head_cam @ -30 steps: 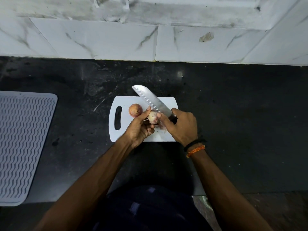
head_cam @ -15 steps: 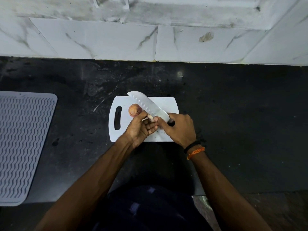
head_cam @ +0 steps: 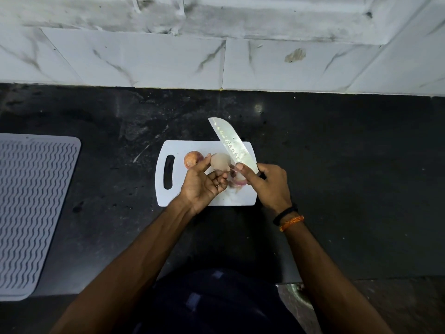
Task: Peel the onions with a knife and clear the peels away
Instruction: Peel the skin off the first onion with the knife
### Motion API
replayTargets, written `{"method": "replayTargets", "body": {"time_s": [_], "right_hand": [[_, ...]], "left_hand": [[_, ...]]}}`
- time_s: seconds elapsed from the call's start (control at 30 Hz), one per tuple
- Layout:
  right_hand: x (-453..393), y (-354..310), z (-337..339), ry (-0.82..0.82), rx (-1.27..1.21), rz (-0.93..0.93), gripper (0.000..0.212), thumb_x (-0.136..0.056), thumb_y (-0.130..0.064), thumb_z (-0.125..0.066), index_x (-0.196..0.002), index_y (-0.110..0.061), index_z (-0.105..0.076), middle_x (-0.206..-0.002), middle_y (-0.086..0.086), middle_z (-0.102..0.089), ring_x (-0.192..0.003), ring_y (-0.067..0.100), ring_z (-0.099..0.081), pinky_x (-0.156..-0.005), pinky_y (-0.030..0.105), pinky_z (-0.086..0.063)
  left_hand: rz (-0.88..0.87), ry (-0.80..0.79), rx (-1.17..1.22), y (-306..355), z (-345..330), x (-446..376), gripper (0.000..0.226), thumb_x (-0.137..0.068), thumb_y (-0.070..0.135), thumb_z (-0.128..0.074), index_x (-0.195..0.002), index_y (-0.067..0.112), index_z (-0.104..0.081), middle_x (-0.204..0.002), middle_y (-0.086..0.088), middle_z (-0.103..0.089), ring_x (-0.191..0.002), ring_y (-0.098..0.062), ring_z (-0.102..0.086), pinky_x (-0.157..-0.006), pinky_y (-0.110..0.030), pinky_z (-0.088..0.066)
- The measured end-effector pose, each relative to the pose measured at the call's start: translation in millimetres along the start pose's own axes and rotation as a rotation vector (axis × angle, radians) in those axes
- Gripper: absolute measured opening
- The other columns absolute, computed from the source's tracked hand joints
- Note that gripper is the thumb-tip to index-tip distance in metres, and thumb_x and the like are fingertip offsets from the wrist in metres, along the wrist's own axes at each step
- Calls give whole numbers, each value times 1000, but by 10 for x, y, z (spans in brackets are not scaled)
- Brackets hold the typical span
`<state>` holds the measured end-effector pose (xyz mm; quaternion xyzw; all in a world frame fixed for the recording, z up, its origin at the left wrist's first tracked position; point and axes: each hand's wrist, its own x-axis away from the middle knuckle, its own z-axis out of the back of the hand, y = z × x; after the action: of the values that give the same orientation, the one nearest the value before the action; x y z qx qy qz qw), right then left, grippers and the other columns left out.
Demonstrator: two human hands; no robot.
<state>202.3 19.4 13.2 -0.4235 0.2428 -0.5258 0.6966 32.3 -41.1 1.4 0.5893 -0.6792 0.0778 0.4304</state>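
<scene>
Here the onion [head_cam: 220, 161] sits in the fingers of the left hand [head_cam: 201, 184], held above the cutting board [head_cam: 207, 147], its pale flesh bared on the upper side. It looks light and firm but slick where peeled, so a cradling hold at the ends seems safest. Loose pinkish peel [head_cam: 237, 180] hangs just below it, thin and papery, likely to tear. The right hand [head_cam: 269, 183] is wrapped round the handle of the knife [head_cam: 232, 143], thumb at the peel. A second, unpeeled onion [head_cam: 191, 159] lies on the board toward its handle slot. Since half a second ago the blade has swung up, tip now past the board's far edge, and more bare onion shows. The bench [head_cam: 337, 165] carries the board.
</scene>
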Motion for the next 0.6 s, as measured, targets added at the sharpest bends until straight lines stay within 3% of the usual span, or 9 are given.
{"method": "replayTargets", "body": {"time_s": [0.1, 0.2, 0.27, 0.37, 0.5, 0.6], "right_hand": [[1, -33, 35, 25, -61, -50, 43, -85, -51, -73, -68, -11, -70, -56, -6, -59, -51, 5, -53, -50, 30, -39], [-27, -44, 84, 49, -111, -85, 34, -85, -51, -72, -68, -21, -72, -54, -8, -62, -53, 7, -57, -52, 33, -44], [-41, -48, 114, 50, -114, -85, 29, -86, -49, -73, -68, -27, -69, -51, -15, -61, -50, 2, -55, -49, 23, -41], [-53, -15, 108, 26, -59, -69, 28, -86, -44, -75, -72, -21, -70, -55, -15, -62, -54, -2, -59, -51, 14, -41], [-69, 74, 24, -50, 42, -98, 29, -78, -46, -77, -88, -18, -76, -79, -7, -73, -74, 9, -69, -65, 38, -59], [-64, 59, -36, -57, 46, -66, 29, -81, -30, -81, -106, -18, -75, -103, -6, -76, -90, 4, -69, -71, 23, -58]], "left_hand": [[26, -23, 32, 6, 16, 0, 28, -99, 28, -55, -114, 5, -64, -94, -20, -66, -74, -23, -65, -67, -30, -57], [35, -32, 46, 8, 19, -3, 28, -99, 25, -55, -114, 3, -63, -100, -23, -68, -79, -26, -67, -73, -32, -59], [37, -40, 59, 1, 24, -8, 30, -98, 23, -55, -120, 3, -61, -111, -25, -67, -82, -28, -69, -75, -33, -60], [37, -38, 68, -14, 19, -17, 29, -99, 22, -56, -120, 3, -61, -113, -24, -65, -84, -31, -70, -73, -34, -62], [23, -26, 90, -17, -7, -8, 20, -100, 21, -55, -111, 4, -62, -106, -24, -67, -84, -32, -71, -72, -35, -62], [23, -15, 75, -21, 5, -20, 23, -100, 21, -56, -114, 3, -60, -107, -24, -66, -87, -33, -70, -73, -36, -62]]}}
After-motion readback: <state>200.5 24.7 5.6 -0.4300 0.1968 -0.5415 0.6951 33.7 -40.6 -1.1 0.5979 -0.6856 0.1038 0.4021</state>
